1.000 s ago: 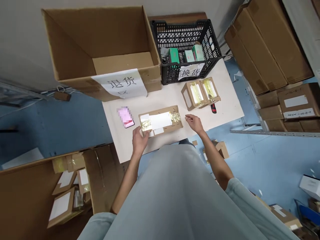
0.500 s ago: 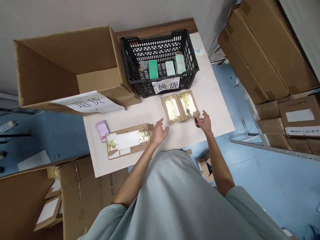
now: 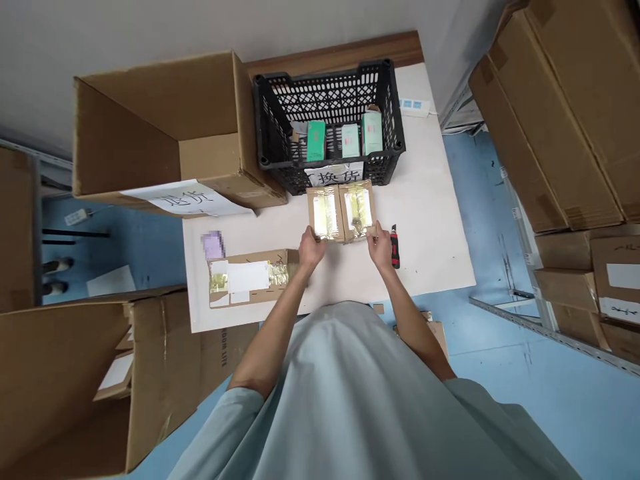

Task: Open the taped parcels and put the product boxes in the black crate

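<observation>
Two small cardboard boxes lie side by side against the front of the black crate, each with a white label under shiny tape. I cannot tell if they are joined. My left hand [image 3: 311,249] is closed on the near left corner of the left cardboard box [image 3: 325,212]. At the near right corner, my right hand [image 3: 381,248] grips the right cardboard box [image 3: 358,208]. A red and black utility knife [image 3: 395,248] lies just right of my right hand. Near my left forearm sits a longer taped carton [image 3: 249,277] with white labels.
The black plastic crate [image 3: 330,172] holds several small green and pale boxes. Beside it stands a large open carton [image 3: 210,157] with a paper sign. A blurred purple item [image 3: 213,245] and a power strip [image 3: 415,107] lie on the white table [image 3: 430,200]. Stacked cartons [image 3: 565,120] stand right.
Both hands have closed on the two small boxes, which now sit straighter and nearer the crate. The utility knife, partly covered before, is in full view. The camera view has shifted.
</observation>
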### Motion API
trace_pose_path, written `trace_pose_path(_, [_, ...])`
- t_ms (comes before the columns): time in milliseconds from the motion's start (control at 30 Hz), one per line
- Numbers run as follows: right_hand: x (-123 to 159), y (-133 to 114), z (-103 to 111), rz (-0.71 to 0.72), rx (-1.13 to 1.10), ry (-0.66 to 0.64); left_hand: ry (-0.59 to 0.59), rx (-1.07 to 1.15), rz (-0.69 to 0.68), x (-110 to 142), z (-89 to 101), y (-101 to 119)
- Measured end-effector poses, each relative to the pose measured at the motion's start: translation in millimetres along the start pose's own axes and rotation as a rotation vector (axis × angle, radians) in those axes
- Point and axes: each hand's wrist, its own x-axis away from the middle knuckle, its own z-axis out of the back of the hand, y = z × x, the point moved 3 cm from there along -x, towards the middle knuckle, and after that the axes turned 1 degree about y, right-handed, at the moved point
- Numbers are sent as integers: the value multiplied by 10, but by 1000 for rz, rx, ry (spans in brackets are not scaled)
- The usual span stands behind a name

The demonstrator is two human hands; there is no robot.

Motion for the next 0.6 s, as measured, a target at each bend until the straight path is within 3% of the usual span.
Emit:
trace_pose_path(100, [-84, -25, 66, 88, 75, -68, 5, 61, -37, -70, 120, -56])
trace_pose_path(167, [-80, 95, 180, 110, 174, -85, 56, 150, -133, 4, 221, -152])
trace_pose_path(233, [-36, 309, 305, 32, 333, -68, 152, 224, -239, 167, 364, -308])
trace_pose_path(333, [69, 676, 408, -213, 526, -86, 291, 228, -305, 487, 639, -646])
trace_pose_path(467, [154, 904, 356, -268, 506, -70, 435, 136, -207, 823, 1095, -1227])
trace_pose_path(600, [205, 900, 275, -306, 270, 68, 523, 51, -26, 907, 1567, -1878])
